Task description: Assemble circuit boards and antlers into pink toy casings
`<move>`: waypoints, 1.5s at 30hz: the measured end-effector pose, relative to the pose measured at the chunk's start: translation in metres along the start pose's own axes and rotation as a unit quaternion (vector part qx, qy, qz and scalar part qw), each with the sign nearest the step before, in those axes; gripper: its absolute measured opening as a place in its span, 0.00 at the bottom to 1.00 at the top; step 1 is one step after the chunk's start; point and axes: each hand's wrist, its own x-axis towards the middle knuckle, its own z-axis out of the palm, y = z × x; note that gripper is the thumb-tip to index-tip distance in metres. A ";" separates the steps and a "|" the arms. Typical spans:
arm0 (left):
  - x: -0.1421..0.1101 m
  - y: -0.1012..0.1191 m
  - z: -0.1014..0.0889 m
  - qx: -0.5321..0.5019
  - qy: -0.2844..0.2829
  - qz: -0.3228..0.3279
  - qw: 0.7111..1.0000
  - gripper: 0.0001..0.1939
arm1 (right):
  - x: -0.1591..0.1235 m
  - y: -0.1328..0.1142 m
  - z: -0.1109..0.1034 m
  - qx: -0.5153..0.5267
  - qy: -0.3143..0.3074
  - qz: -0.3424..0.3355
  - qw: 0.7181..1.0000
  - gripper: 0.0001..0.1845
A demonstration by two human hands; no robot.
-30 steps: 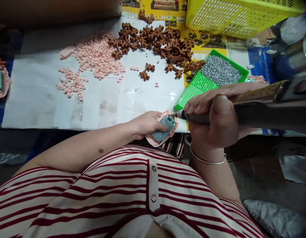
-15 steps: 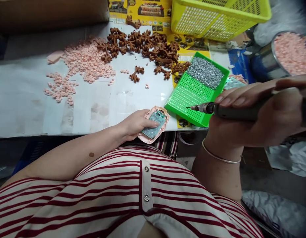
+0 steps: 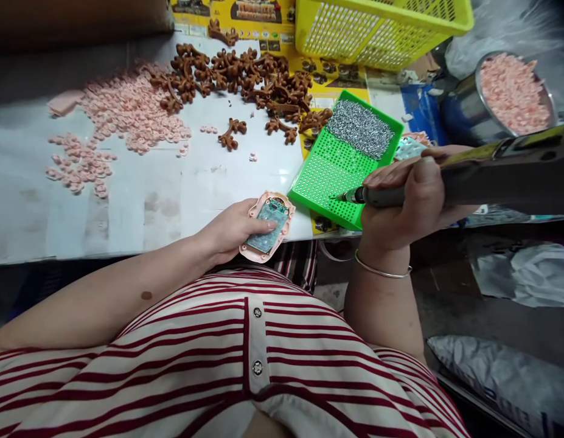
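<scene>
My left hand [image 3: 231,234] is closed around a pink plastic shell with a green circuit board [image 3: 269,224] in it, held at the near edge of the white table [image 3: 140,194]. A dark electric screwdriver [image 3: 446,185] is gripped in my right hand [image 3: 412,198]. Its tip hangs over the near part of the green perforated tray [image 3: 331,176], a hand's width right of the shell. A heap of small silver screws [image 3: 358,128] lies at the tray's far end.
Loose pink round parts [image 3: 126,112] and brown antler-shaped parts [image 3: 245,76] are scattered across the far table. A yellow mesh basket [image 3: 377,27] stands at the back right. A metal bowl of pink parts [image 3: 512,94] sits far right. Plastic bags lie on the floor below.
My right hand drew the screwdriver away from the circuit board and to the right, over the green tray. My left hand kept hold of the pink shell. The view shifted right.
</scene>
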 end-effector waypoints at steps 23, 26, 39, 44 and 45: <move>0.004 -0.007 0.001 -0.067 0.055 0.100 0.991 0.17 | -0.003 -0.022 0.004 0.105 -0.039 -0.017 0.994 0.05; 0.009 -0.008 0.004 -0.077 0.085 0.136 0.984 0.18 | -0.013 -0.051 0.011 0.121 -0.082 0.013 0.989 0.04; 0.012 -0.010 0.006 -0.052 0.079 0.148 0.984 0.21 | -0.056 -0.046 0.018 0.118 -0.172 0.088 0.974 0.13; 0.012 -0.009 0.007 -0.057 0.079 0.145 0.985 0.21 | -0.055 -0.051 0.017 0.123 -0.186 0.106 0.969 0.15; 0.011 -0.009 0.007 -0.057 0.078 0.145 0.985 0.21 | -0.055 -0.053 0.019 0.124 -0.186 0.106 0.969 0.14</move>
